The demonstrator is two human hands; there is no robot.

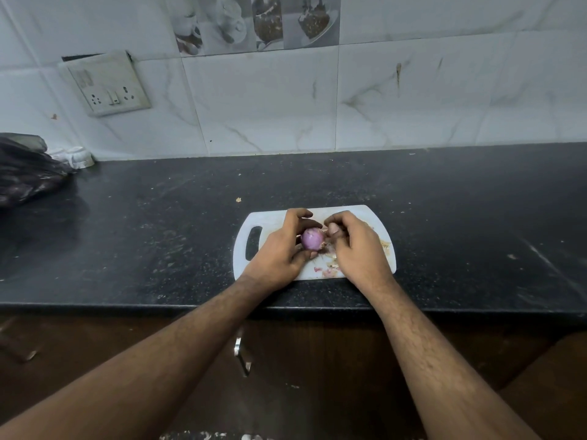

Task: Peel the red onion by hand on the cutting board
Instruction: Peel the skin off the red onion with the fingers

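Observation:
A small red onion [312, 239], its smooth purple flesh showing, is held just above the white cutting board [273, 222]. My left hand [282, 249] grips it from the left, fingers curled over its top and thumb under it. My right hand [355, 246] is at the onion's right end, with thumb and fingers pinching there on a bit of skin or the tip. Loose bits of onion peel [328, 270] lie on the board below and to the right of the hands.
The board lies on a black stone counter [143, 223] near its front edge. A dark plastic bag [25, 173] sits at the far left by the tiled wall, with a switch socket [106, 85] above. Cabinet handle [241, 354] shows below the counter.

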